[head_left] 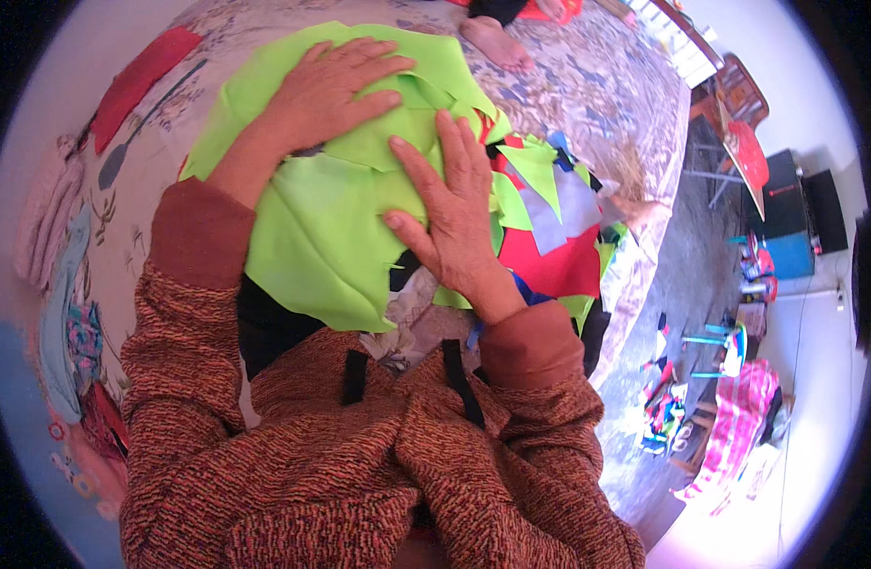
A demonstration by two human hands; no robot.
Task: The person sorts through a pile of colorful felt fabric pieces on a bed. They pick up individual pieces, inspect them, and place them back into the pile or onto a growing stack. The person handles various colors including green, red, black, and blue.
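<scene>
Several bright lime-green cloth pieces [325, 227] lie in a loose, overlapping pile in front of me. My left hand [339, 92] rests palm down on the far part of this pile, with its fingers spread. Nearer the middle, my right hand [453, 199] lies flat on the green cloth, thumb apart from the fingers. Neither hand grips anything. To the right of my right hand is a heap of scraps, among them a red cloth piece [553, 259], a grey cloth piece [560, 206] and a pointed green scrap [539, 174]. Black cloth shows under the pile's near left edge.
The pile lies on a floral bedspread [578, 92]. Another person's bare foot [496, 44] is at the far side. On the left are a long-handled paddle-ended implement [113, 165] and a folded red cloth [147, 85]. Beyond the bed's right edge, coloured scraps [663, 419] lie on the floor.
</scene>
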